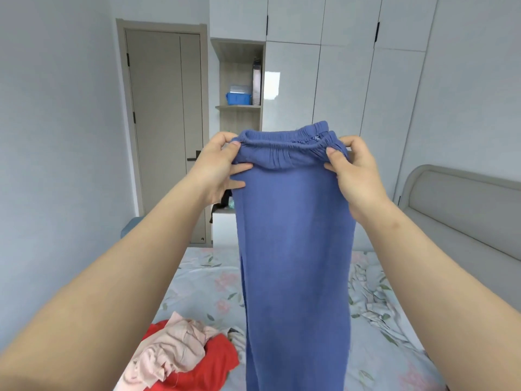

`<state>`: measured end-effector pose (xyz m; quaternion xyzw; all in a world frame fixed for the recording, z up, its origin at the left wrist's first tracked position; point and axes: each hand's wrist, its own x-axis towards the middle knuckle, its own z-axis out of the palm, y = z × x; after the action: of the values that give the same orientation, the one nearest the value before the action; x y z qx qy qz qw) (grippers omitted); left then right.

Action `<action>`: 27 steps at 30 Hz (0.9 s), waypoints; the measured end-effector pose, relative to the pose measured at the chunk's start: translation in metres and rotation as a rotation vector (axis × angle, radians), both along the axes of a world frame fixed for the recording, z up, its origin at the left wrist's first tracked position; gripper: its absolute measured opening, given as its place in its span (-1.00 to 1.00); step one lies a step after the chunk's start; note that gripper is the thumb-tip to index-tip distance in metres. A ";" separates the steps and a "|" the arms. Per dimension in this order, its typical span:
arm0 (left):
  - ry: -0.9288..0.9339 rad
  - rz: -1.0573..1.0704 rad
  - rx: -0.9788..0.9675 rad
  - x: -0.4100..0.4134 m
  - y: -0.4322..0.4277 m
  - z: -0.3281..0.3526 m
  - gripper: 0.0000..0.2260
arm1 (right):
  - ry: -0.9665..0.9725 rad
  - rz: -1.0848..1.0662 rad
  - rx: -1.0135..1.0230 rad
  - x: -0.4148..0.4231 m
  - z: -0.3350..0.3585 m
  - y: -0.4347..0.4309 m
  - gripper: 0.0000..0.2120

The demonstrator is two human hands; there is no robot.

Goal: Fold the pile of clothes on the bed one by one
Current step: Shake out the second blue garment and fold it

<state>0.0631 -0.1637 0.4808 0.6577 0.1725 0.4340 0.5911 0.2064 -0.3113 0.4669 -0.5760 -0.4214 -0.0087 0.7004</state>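
A pair of blue trousers (296, 249) with an elastic waistband hangs in the air in front of me, legs dropping past the bottom of the view. My left hand (218, 167) pinches the waistband's left end. At the right end, my right hand (355, 173) pinches it too. Both arms are stretched out at about head height. Below on the bed (208, 280) lies a pile of clothes: a pale pink garment (169, 348) crumpled on top of a red one (217, 362).
The bed has a light floral sheet and a grey padded headboard (465, 210) at the right. White wardrobes (338, 66) fill the far wall, with an open shelf holding a blue box (238, 98). A beige door (166, 122) stands closed at the back left.
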 end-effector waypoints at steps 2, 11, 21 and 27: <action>-0.009 -0.023 -0.021 0.002 -0.002 -0.001 -0.83 | -0.005 -0.021 -0.009 0.001 -0.004 -0.004 -0.83; 0.464 -0.251 0.028 0.022 0.003 -0.037 -0.94 | 0.084 -0.147 -0.319 0.029 -0.023 -0.038 -0.84; 0.628 -0.412 -0.506 0.090 0.018 -0.132 -0.74 | 0.606 -0.042 -0.675 0.087 -0.117 -0.011 -0.81; 0.352 -0.263 -0.399 0.157 0.036 -0.132 -0.97 | 0.508 -0.171 -0.458 0.132 -0.124 0.032 -0.79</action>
<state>0.2198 -0.1277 0.3490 0.6102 0.2676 0.1907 0.7209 0.3383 -0.2790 0.3433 -0.7352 -0.1748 0.1711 0.6322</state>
